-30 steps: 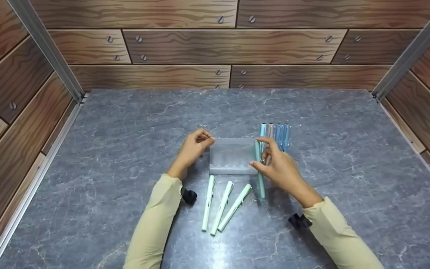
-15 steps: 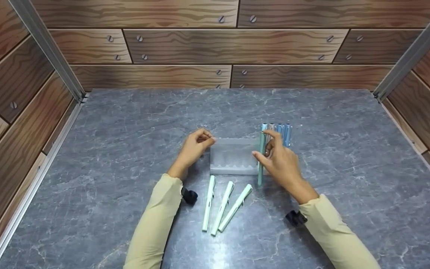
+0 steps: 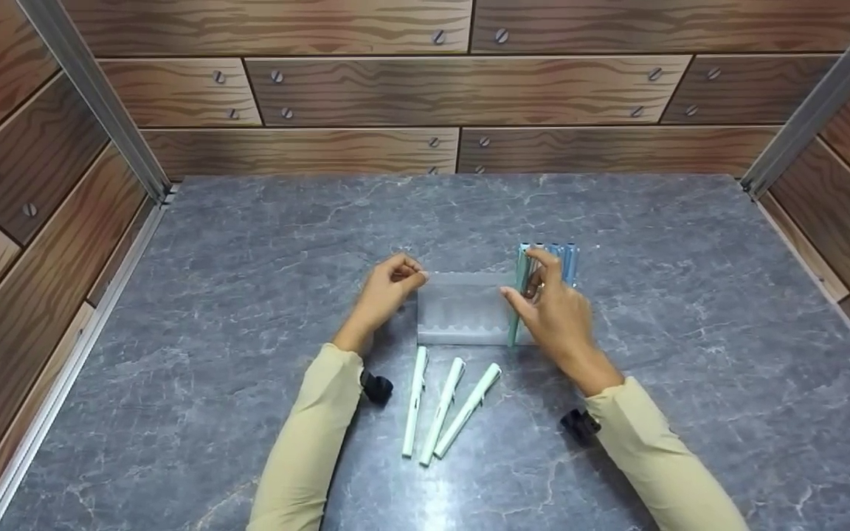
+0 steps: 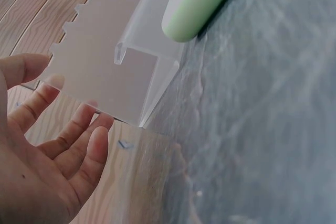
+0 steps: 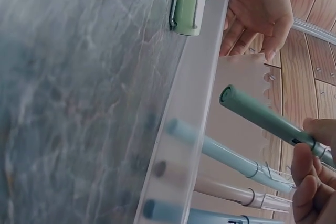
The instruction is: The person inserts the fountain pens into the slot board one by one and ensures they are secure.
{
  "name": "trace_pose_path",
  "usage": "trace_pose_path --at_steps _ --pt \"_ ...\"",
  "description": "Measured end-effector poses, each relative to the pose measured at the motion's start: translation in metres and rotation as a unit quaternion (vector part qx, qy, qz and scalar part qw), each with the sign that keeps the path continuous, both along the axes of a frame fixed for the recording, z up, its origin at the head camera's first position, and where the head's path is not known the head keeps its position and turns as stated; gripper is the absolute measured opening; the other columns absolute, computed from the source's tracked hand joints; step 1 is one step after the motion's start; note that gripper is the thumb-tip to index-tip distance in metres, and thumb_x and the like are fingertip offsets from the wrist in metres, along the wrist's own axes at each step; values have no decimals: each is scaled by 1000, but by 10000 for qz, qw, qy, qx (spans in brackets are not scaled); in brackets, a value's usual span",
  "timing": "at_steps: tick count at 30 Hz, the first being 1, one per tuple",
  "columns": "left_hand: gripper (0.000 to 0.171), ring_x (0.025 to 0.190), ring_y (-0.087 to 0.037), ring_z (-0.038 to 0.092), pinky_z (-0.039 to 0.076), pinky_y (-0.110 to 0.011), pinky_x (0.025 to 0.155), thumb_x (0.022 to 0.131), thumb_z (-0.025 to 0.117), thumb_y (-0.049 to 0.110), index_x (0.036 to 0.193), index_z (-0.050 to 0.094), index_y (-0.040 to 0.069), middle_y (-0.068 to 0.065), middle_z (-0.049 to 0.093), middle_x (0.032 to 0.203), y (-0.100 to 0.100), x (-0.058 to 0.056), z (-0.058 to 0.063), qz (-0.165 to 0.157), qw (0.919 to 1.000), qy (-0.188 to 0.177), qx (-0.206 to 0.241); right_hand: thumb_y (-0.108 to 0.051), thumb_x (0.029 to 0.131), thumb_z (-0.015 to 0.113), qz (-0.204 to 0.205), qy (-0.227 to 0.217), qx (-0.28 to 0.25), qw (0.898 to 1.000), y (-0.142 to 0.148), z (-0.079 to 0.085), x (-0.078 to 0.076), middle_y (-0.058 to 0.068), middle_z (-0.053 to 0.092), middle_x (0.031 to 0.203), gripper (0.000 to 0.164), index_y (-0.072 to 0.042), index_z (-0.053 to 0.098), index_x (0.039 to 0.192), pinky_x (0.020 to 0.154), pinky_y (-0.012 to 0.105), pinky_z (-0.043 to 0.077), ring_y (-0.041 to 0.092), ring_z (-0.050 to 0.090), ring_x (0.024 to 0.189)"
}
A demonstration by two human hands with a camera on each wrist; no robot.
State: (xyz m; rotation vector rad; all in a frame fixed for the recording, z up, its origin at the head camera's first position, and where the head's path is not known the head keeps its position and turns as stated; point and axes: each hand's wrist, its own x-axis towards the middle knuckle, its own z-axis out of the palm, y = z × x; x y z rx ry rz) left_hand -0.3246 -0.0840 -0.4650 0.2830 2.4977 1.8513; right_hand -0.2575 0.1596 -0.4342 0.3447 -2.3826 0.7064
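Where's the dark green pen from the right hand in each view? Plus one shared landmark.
Head: right of centre, near-vertical dark green pen in the right hand, overlapping the clear rack.
Left wrist: not in it; the pale green pen at top is another.
Right wrist: right half, mid-height, free end towards picture centre.
Shared landmark: the clear rack's corner, pinched by the left hand.

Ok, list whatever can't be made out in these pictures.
Head view: lower parts of the racked pens, hidden behind the right hand.
Right wrist view: far end of the dark green pen, cut off by the right edge.
Right wrist view: lower ends of the racked pens, blurred by the frosted holder.
Left wrist view: rest of a pale green pen, cut off by the top edge.
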Motion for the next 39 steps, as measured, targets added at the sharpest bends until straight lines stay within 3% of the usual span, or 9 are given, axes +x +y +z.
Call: trace_pose_path --at_steps 9,19,25,39 --pt "16 75 -10 57 45 -23 56 86 66 19 95 63 6 -3 59 86 1 0 0 13 10000 -17 61 -25 83 76 -191 148 72 9997 -4 3 -7 8 61 73 60 -18 34 126 42 34 37 20 51 47" --pt "15 77 -14 59 46 -24 58 86 66 17 94 63 5 -2 58 85 1 0 -1 8 9999 4 109 -26 85 74 -309 383 338 9982 -9 0 -12 8 59 68 55 -15 37 124 41 36 35 21 48 45" --pt "14 84 -16 62 48 -23 66 86 66 16 94 64 4 -5 61 88 1 -1 -1 8 10000 37 78 -26 85 74 -357 494 331 9976 -12 -2 -14 8 59 67 54 -15 38 123 41 37 35 21 47 45" --pt "14 79 -11 60 45 -22 67 86 66 18 93 64 6 -2 59 85 1 0 1 27 10000 -1 9 -31 85 73 -511 351 448 9971 -9 -9 -19 8 58 65 52 -15 39 121 40 40 37 24 49 44"
